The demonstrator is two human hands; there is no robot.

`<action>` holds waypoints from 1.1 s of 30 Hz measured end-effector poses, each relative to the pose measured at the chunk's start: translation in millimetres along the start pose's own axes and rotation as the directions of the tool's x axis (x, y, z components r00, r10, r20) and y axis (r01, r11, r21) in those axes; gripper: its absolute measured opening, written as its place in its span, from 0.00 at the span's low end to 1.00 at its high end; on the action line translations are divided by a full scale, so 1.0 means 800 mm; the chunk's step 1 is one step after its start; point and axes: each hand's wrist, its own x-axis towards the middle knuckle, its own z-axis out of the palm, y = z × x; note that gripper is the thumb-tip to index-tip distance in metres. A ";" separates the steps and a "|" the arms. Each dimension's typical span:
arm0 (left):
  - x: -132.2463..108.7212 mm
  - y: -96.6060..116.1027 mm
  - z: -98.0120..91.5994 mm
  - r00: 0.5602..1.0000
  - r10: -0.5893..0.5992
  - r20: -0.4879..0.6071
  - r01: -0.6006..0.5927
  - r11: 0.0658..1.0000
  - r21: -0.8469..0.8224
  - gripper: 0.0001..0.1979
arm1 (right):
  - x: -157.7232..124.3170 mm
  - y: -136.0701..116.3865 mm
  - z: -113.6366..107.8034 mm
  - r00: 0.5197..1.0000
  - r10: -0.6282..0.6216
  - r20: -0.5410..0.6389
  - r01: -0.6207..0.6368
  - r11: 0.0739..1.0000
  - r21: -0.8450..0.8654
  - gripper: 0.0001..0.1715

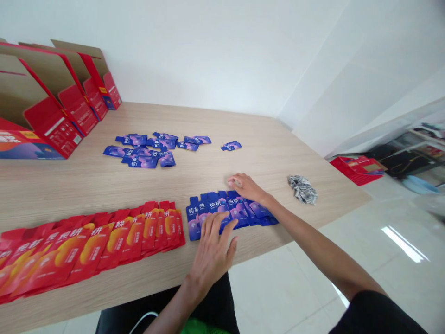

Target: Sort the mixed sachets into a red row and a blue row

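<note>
A row of overlapping blue-purple pouches (239, 211) lies along the table's near edge. My left hand (215, 241) rests at the near side of this row, fingers spread over the pouches, gripping none. Above the row's far edge is my right hand (246, 185), its fingers curled; whether anything small sits between thumb and fingertips is hidden. To the left, a long fanned row of red-orange pouches (114, 236) reaches the frame's left side. More blue pouches (142, 160) are scattered loosely farther back, with one blue pouch (232, 146) lying apart from them.
Open red cardboard boxes (55, 125) stand at the back left against the white wall. A crumpled striped cloth (302, 189) is near the table's right edge. Beyond that edge, a red box (358, 169) and shelving (417, 153) appear.
</note>
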 end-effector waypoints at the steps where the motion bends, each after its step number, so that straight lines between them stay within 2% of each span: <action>1: -0.006 0.001 -0.001 0.998 0.069 0.001 -0.069 0.997 -0.032 0.17 | 0.016 0.011 -0.004 1.000 0.013 -0.006 -0.013 0.999 -0.032 0.17; 4: -0.027 0.002 -0.002 0.959 0.277 0.067 -0.272 0.959 -0.077 0.16 | 0.074 0.045 -0.018 0.995 0.097 -0.039 -0.102 0.978 -0.179 0.20; 7: -0.039 -0.001 -0.002 0.906 0.395 0.154 -0.386 0.918 -0.089 0.14 | 0.137 0.077 -0.029 0.982 0.180 -0.054 -0.187 0.922 -0.338 0.30; 10: -0.041 -0.004 -0.003 0.890 0.419 0.181 -0.405 0.907 -0.112 0.13 | 0.188 0.102 -0.035 0.977 0.213 -0.033 -0.207 0.888 -0.410 0.37; 14: -0.040 -0.009 0.006 0.874 0.442 0.204 -0.441 0.896 -0.055 0.09 | 0.230 0.126 -0.036 0.978 0.207 0.008 -0.182 0.880 -0.439 0.39; 19: -0.039 -0.015 0.012 0.896 0.432 0.099 -0.425 0.901 -0.085 0.06 | 0.261 0.152 -0.032 0.980 0.185 0.076 -0.132 0.885 -0.446 0.35; 21: -0.037 -0.014 0.004 0.915 0.391 0.101 -0.377 0.917 -0.133 0.07 | 0.267 0.164 -0.033 0.978 0.192 0.087 -0.135 0.887 -0.442 0.33; 23: -0.034 -0.012 -0.006 0.928 0.337 0.158 -0.307 0.934 -0.183 0.08 | 0.265 0.177 -0.037 0.976 0.202 0.083 -0.148 0.890 -0.432 0.30; 26: -0.033 -0.011 -0.012 0.929 0.305 0.211 -0.253 0.937 -0.242 0.11 | 0.246 0.198 -0.046 0.973 0.219 0.072 -0.174 0.903 -0.393 0.30; 29: -0.034 -0.012 -0.010 0.926 0.331 0.183 -0.265 0.913 -0.310 0.17 | 0.207 0.214 -0.056 0.965 0.253 0.074 -0.217 0.923 -0.318 0.31; 33: -0.033 -0.014 -0.010 0.928 0.336 0.161 -0.251 0.883 -0.396 0.23 | 0.136 0.223 -0.065 0.946 0.312 0.084 -0.288 0.931 -0.224 0.29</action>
